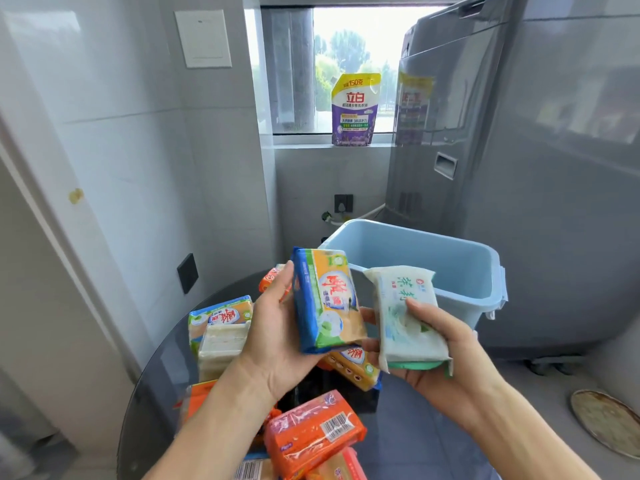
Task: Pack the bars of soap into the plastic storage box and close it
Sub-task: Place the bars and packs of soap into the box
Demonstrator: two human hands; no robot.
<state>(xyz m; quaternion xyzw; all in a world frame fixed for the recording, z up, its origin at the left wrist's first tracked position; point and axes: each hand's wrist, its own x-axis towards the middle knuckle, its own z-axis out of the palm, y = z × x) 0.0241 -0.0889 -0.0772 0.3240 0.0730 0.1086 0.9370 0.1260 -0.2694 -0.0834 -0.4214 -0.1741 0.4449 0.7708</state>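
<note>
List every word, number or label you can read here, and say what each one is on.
"立白": detergent pouch on the window sill.
"150克": top of the same pouch; its smaller lines are too small to read.
"茶" and "莉": white soap bar held in the right hand.
Blue and yellow soap bar held in the left hand: red logo too stylised to read.
Orange soap bar: barcode digits are blurred.

Body in view: two forearms, both bare, no sleeves visible. Left hand [277,337] and right hand [440,355] ungloved. No rings, watch or wristbands seen. Fingernails short, unpainted.
</note>
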